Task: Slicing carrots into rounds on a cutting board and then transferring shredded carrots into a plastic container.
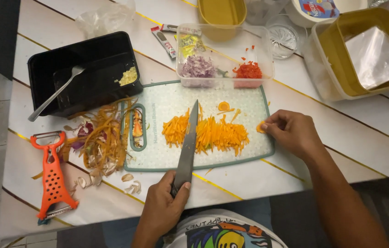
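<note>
Carrot matchsticks (210,134), thin bright-orange strips, lie heaped across the middle of the pale speckled plastic cutting board with a grey-green rim (167,98) at the frame's centre. The left hand (162,209), low in the frame, is closed around the dark handle of a long steel kitchen knife (188,147), whose blade lies over the left part of the heap, tip pointing up the frame. The right hand (293,133), at the board's right edge, pinches a small orange carrot end piece (261,127) between fingertips, held off the heap, apparently to keep it apart. Left of the board sit a pile of peelings (100,140) and an orange plastic peeler (53,177) on the table (350,124).
</note>
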